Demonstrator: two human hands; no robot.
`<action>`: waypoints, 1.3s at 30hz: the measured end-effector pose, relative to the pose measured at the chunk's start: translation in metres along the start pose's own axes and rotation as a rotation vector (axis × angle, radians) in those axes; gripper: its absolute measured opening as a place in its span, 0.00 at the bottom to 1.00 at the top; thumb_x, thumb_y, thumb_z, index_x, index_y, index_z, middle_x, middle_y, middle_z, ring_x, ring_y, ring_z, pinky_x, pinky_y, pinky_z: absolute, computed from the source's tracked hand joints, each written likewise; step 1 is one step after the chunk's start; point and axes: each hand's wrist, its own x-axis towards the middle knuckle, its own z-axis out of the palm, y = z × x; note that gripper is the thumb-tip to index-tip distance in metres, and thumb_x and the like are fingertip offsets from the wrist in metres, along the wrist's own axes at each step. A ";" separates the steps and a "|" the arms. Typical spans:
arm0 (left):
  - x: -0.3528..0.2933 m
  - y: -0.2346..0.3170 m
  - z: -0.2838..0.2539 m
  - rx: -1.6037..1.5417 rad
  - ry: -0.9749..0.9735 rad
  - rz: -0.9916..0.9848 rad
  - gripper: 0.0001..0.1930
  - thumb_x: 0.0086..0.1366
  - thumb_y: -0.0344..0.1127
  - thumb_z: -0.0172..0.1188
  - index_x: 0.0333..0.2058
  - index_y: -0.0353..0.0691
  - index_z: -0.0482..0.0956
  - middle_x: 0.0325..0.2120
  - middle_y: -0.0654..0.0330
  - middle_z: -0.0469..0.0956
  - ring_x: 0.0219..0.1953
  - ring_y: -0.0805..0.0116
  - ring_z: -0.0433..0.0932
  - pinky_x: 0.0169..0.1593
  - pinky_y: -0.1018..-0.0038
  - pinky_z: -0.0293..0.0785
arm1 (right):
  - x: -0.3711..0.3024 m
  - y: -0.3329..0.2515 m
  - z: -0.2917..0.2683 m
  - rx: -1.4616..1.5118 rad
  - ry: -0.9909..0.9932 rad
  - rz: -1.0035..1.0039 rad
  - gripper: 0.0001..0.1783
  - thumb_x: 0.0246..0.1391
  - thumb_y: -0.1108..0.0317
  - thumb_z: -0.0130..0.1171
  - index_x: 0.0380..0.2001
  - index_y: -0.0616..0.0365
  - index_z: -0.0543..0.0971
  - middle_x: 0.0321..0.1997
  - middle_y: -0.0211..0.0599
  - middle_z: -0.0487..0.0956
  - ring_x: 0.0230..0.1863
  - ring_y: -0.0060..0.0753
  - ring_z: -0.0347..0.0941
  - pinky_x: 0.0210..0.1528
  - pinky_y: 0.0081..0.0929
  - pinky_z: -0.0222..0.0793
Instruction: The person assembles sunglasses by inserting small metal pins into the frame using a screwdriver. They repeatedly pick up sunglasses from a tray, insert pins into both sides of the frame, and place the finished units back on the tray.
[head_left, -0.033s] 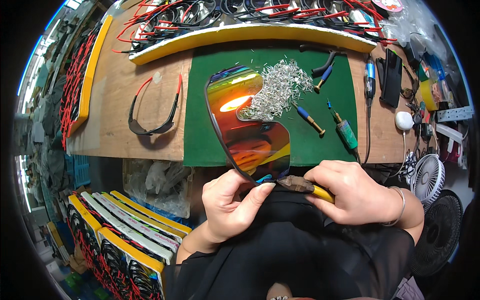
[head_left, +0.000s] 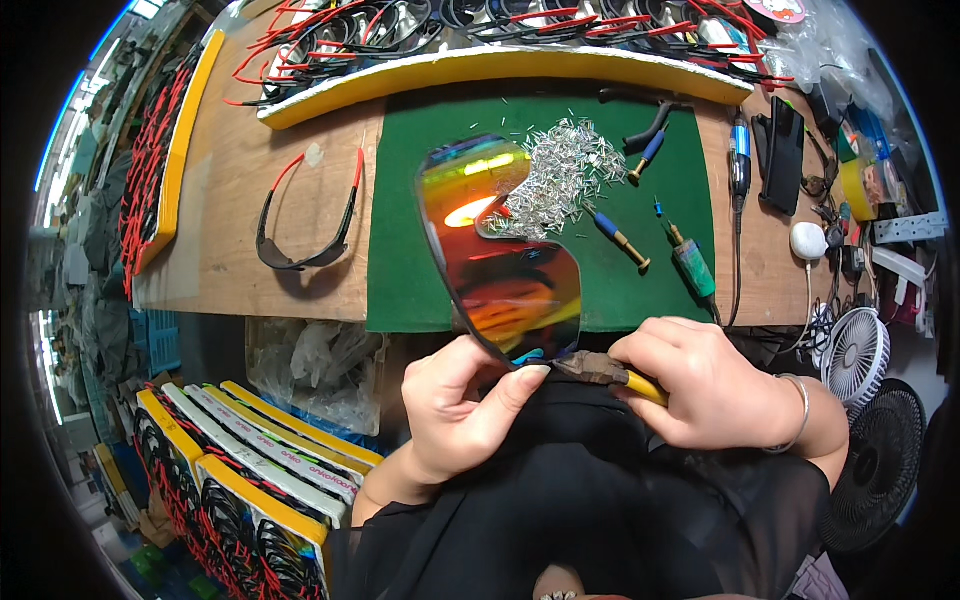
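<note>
My left hand point(head_left: 465, 405) is closed on the lower end of a large one-piece sunglasses lens point(head_left: 505, 295). The lens is mirrored orange and red, with a dark edge and a nose notch. Its upper part overlaps a heap of small silver metal pins point(head_left: 575, 175) on the green mat point(head_left: 400, 285). My right hand point(head_left: 705, 385) grips worn pliers point(head_left: 598, 368) by their yellow handles. The plier jaws meet the bottom corner of the lens beside my left thumb; what lies between them is too small to make out.
Two blue-and-brass hand tools point(head_left: 620, 240) and a green-handled driver point(head_left: 690, 262) lie right of the pins. Dark glasses point(head_left: 303, 262) with red temple tips rest at left. A yellow-edged foam tray point(head_left: 500, 88) of frames spans the back. Stacked trays stand lower left; fans point(head_left: 855, 350) at right.
The lens has tilted slightly, its upper end shifting a little to the right. Both hands and the pliers stay nearly in place.
</note>
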 end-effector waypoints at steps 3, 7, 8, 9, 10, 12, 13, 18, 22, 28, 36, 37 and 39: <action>0.007 0.002 -0.012 -0.437 -0.125 -0.385 0.08 0.55 0.24 0.57 0.35 0.28 0.74 0.30 0.57 0.77 0.32 0.76 0.75 0.40 0.80 0.71 | -0.001 0.001 0.002 -0.347 0.157 -0.156 0.14 0.33 0.73 0.58 0.29 0.60 0.70 0.21 0.37 0.66 0.24 0.39 0.65 0.27 0.30 0.63; 0.008 0.003 -0.008 -0.425 -0.110 -0.341 0.09 0.56 0.23 0.57 0.36 0.28 0.73 0.32 0.56 0.77 0.34 0.75 0.75 0.40 0.80 0.71 | 0.000 0.003 -0.001 -0.315 0.152 -0.160 0.16 0.31 0.75 0.59 0.30 0.60 0.71 0.23 0.37 0.66 0.25 0.38 0.64 0.28 0.30 0.63; 0.006 0.005 -0.005 -0.401 -0.081 -0.294 0.09 0.56 0.23 0.57 0.36 0.28 0.73 0.32 0.56 0.77 0.35 0.75 0.74 0.41 0.80 0.71 | 0.000 0.003 -0.001 -0.227 0.125 -0.119 0.16 0.31 0.75 0.59 0.30 0.60 0.71 0.24 0.37 0.66 0.25 0.38 0.65 0.28 0.30 0.63; 0.006 0.010 0.000 -0.378 -0.052 -0.246 0.09 0.56 0.23 0.57 0.36 0.27 0.73 0.32 0.56 0.77 0.35 0.75 0.74 0.41 0.79 0.71 | 0.002 0.003 -0.003 -0.107 0.067 -0.086 0.15 0.34 0.74 0.59 0.31 0.61 0.70 0.24 0.38 0.67 0.27 0.40 0.66 0.30 0.31 0.64; 0.006 0.012 0.004 -0.354 -0.023 -0.199 0.09 0.56 0.22 0.57 0.36 0.27 0.73 0.32 0.56 0.77 0.36 0.75 0.74 0.41 0.79 0.71 | 0.003 0.002 -0.005 -0.068 0.042 -0.068 0.14 0.35 0.74 0.58 0.31 0.61 0.70 0.24 0.39 0.67 0.27 0.40 0.66 0.30 0.31 0.64; 0.003 0.012 0.004 -0.274 -0.006 -0.179 0.08 0.55 0.22 0.58 0.35 0.26 0.73 0.30 0.57 0.77 0.33 0.77 0.74 0.39 0.80 0.71 | 0.003 0.000 -0.007 0.024 -0.010 -0.038 0.13 0.38 0.73 0.58 0.31 0.61 0.70 0.24 0.40 0.67 0.28 0.42 0.67 0.31 0.31 0.65; 0.001 0.008 0.002 -0.210 -0.013 -0.154 0.08 0.55 0.22 0.58 0.34 0.26 0.73 0.30 0.58 0.77 0.32 0.77 0.74 0.37 0.80 0.71 | 0.003 -0.001 -0.008 0.028 -0.020 -0.031 0.13 0.38 0.73 0.58 0.31 0.61 0.70 0.24 0.40 0.67 0.28 0.42 0.67 0.31 0.32 0.65; -0.001 0.000 -0.001 0.006 -0.033 -0.015 0.07 0.55 0.22 0.58 0.33 0.27 0.73 0.28 0.58 0.77 0.29 0.79 0.73 0.34 0.82 0.71 | 0.003 -0.002 -0.011 0.095 -0.140 0.067 0.11 0.40 0.72 0.58 0.29 0.62 0.69 0.24 0.41 0.67 0.29 0.43 0.67 0.32 0.32 0.65; 0.001 0.011 -0.003 -0.155 -0.048 -0.187 0.07 0.55 0.22 0.58 0.33 0.27 0.73 0.29 0.58 0.77 0.30 0.77 0.74 0.36 0.81 0.72 | 0.001 0.001 -0.006 0.005 -0.042 -0.027 0.11 0.36 0.73 0.57 0.27 0.61 0.70 0.22 0.38 0.67 0.24 0.39 0.65 0.27 0.30 0.63; 0.007 0.011 -0.014 -0.434 -0.160 -0.320 0.08 0.56 0.22 0.56 0.36 0.27 0.73 0.33 0.57 0.77 0.35 0.75 0.75 0.41 0.78 0.71 | 0.005 0.001 -0.002 -0.568 0.279 -0.301 0.09 0.32 0.72 0.53 0.24 0.59 0.71 0.21 0.32 0.63 0.22 0.29 0.61 0.24 0.24 0.57; 0.002 0.014 -0.004 -0.265 -0.068 -0.191 0.08 0.56 0.20 0.55 0.36 0.27 0.72 0.33 0.56 0.76 0.35 0.76 0.74 0.41 0.79 0.71 | 0.006 -0.003 -0.009 -0.025 0.008 -0.054 0.17 0.34 0.74 0.62 0.32 0.61 0.71 0.25 0.40 0.68 0.27 0.43 0.67 0.29 0.32 0.64; 0.002 0.013 -0.004 -0.236 -0.062 -0.172 0.08 0.56 0.20 0.56 0.36 0.27 0.72 0.33 0.57 0.76 0.35 0.76 0.74 0.40 0.80 0.71 | 0.006 -0.004 -0.010 -0.006 -0.022 -0.039 0.15 0.36 0.73 0.61 0.31 0.61 0.70 0.25 0.41 0.68 0.28 0.43 0.67 0.30 0.32 0.64; 0.001 0.012 -0.004 -0.178 -0.048 -0.131 0.08 0.56 0.20 0.56 0.36 0.26 0.72 0.32 0.58 0.76 0.34 0.77 0.73 0.39 0.81 0.71 | 0.006 -0.006 -0.014 0.030 -0.084 -0.010 0.13 0.40 0.72 0.59 0.31 0.61 0.69 0.24 0.42 0.68 0.28 0.44 0.68 0.31 0.33 0.65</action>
